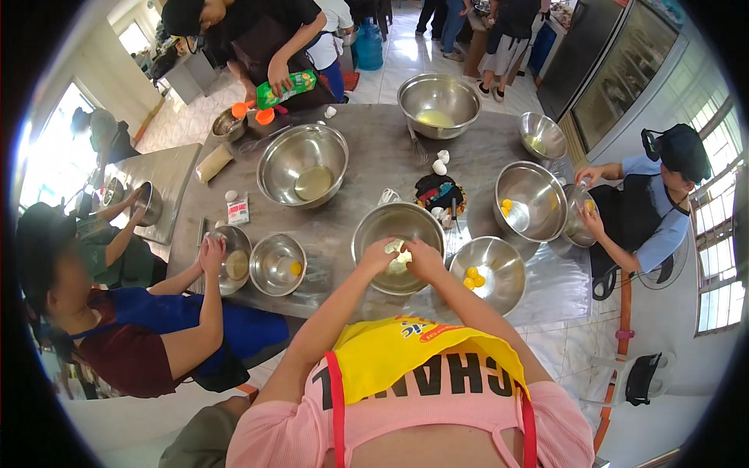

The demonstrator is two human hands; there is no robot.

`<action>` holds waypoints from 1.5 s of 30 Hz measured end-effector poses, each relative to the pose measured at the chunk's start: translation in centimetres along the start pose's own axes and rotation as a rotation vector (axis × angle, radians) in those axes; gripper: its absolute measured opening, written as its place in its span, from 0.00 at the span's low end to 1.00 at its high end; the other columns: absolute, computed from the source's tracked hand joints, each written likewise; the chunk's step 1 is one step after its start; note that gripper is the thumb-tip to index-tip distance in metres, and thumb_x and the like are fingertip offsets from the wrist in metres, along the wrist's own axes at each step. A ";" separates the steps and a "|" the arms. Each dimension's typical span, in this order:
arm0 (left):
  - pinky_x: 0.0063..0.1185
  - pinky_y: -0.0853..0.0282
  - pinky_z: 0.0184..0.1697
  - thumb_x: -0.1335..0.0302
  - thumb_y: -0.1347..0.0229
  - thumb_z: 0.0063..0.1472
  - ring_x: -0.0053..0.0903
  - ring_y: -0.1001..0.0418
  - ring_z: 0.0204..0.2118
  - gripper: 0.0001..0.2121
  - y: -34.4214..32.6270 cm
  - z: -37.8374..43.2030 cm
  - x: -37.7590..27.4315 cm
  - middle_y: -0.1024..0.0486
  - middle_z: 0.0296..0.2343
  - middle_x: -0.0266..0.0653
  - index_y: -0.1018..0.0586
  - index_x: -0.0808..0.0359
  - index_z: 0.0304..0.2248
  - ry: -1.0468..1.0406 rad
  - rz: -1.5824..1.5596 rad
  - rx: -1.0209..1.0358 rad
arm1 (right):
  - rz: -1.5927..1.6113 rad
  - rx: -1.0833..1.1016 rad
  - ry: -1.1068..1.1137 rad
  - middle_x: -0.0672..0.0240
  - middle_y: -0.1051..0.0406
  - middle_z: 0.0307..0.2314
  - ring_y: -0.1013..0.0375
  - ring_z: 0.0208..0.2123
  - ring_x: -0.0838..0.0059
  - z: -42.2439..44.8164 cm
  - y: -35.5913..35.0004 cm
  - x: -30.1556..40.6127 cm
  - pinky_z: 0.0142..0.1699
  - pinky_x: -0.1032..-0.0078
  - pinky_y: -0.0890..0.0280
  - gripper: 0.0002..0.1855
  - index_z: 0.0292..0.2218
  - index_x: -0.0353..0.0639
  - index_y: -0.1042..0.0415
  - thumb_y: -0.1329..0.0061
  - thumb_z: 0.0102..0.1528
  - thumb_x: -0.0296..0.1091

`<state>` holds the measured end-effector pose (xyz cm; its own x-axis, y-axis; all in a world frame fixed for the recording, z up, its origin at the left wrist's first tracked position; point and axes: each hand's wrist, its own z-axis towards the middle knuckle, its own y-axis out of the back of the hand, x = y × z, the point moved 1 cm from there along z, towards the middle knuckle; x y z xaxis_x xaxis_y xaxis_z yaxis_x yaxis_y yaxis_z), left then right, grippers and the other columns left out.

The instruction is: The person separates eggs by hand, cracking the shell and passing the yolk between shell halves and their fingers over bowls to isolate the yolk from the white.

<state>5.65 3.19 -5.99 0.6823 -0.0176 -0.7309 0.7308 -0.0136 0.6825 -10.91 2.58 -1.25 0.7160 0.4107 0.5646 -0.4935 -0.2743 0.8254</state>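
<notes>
Both my hands are over a large steel mixing bowl [368,231] with pale, clear egg white [399,268] in it. My left hand [377,255] reaches in from the left and my right hand [423,260] from the right, fingers bent towards each other. Something pale shows at the fingertips; whether it is eggshell or the liquid below, I cannot tell. Close on the right, another steel bowl [503,263] holds three egg yolks [475,278]. Cracked eggshells [440,214] and a wire whisk [454,225] lie just beyond, by a dark patterned cloth [440,193].
On the steel table [363,310], a large bowl [275,169] of egg white stands ahead-left, another [409,99] farther back. A co-worker's hands [212,254] are over a bowl at left; another person [649,205] works at right. Someone opposite tilts a green pack [287,89] over orange measuring cups [265,116].
</notes>
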 end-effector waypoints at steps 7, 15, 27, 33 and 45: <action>0.28 0.32 0.42 0.69 0.43 0.49 0.36 0.27 0.37 0.22 0.9 0.5 -0.3 0.26 0.39 0.45 0.29 0.62 0.46 0.289 -0.307 0.226 | -0.076 0.031 -0.042 0.64 0.32 0.31 0.31 0.36 0.59 0.3 -0.2 -1.0 0.40 0.64 0.35 0.15 0.32 0.47 0.30 0.54 0.40 0.21; 0.25 0.34 0.45 0.68 0.45 0.51 0.33 0.28 0.42 0.22 1.1 -0.3 -1.2 0.29 0.44 0.48 0.30 0.63 0.47 0.227 -0.191 0.166 | -0.017 -0.028 -0.037 0.64 0.31 0.29 0.30 0.35 0.61 0.0 0.2 -0.1 0.38 0.64 0.35 0.11 0.30 0.48 0.30 0.54 0.41 0.22; 0.25 0.39 0.50 0.67 0.46 0.53 0.36 0.32 0.49 0.21 1.6 -0.2 -1.1 0.30 0.44 0.48 0.30 0.65 0.47 0.212 -0.238 0.161 | 0.028 -0.195 0.078 0.64 0.35 0.26 0.31 0.31 0.59 0.2 1.2 1.0 0.34 0.62 0.35 0.08 0.27 0.47 0.34 0.56 0.42 0.22; 0.24 0.38 0.48 0.68 0.47 0.54 0.34 0.32 0.48 0.21 1.1 -0.2 -0.7 0.30 0.45 0.47 0.30 0.65 0.47 0.221 -0.274 0.164 | 0.177 -0.219 0.021 0.63 0.34 0.28 0.31 0.31 0.57 0.4 1.8 2.2 0.35 0.62 0.35 0.10 0.30 0.46 0.33 0.55 0.42 0.21; 0.22 0.33 0.33 0.70 0.50 0.57 0.25 0.29 0.41 0.22 -0.6 0.3 2.1 0.36 0.50 0.40 0.36 0.58 0.52 0.312 -0.407 0.241 | 0.167 -0.143 -0.011 0.61 0.34 0.30 0.31 0.32 0.54 -0.1 1.0 1.5 0.34 0.61 0.35 0.12 0.32 0.45 0.34 0.53 0.42 0.22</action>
<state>6.64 2.86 -7.97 0.3477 0.3330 -0.8765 0.9355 -0.1857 0.3006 -10.38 3.01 0.37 0.6234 0.3605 0.6938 -0.6701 -0.2110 0.7117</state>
